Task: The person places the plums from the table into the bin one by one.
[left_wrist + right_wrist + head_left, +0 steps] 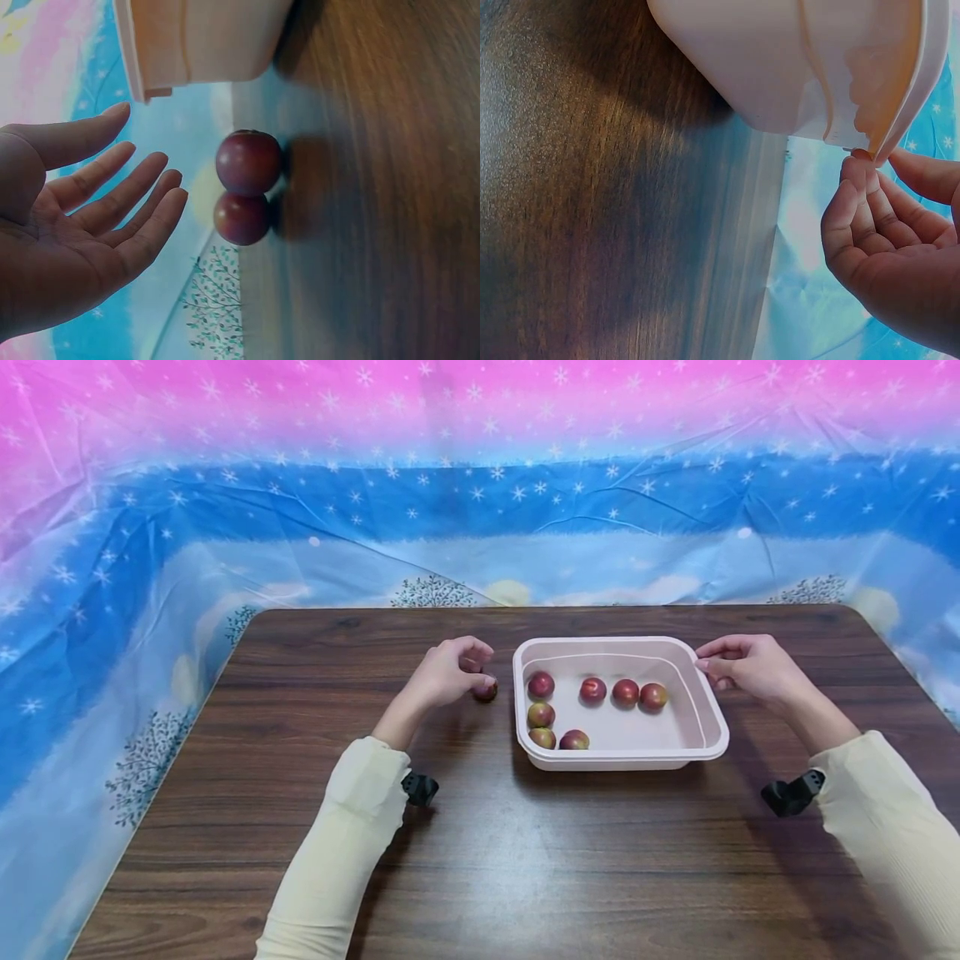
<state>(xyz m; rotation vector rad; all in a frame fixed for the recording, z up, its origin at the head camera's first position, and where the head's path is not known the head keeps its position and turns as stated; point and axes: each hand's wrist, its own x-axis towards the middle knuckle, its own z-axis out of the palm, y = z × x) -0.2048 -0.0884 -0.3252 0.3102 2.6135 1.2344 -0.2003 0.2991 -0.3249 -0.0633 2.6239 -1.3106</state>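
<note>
A pale pink plastic tub [621, 756] stands on the table with several red and yellow-green plums [592, 691] inside, some along its left wall. At the tub's right rim, my right hand [757, 670] pinches the edge between thumb and fingers, as the right wrist view shows. My left hand [447, 672] hovers left of the tub over a dark red plum [486, 692], which it partly hides. In the left wrist view, two plums [249, 162] lie close together on the table. The left fingers [154, 229] are spread and apart from both plums.
The brown wood-grain table [480, 877] reaches back to a snowflake-patterned cloth [465, 502] hanging behind it and at both sides. Black wrist straps [420, 788] sit on both sleeved forearms.
</note>
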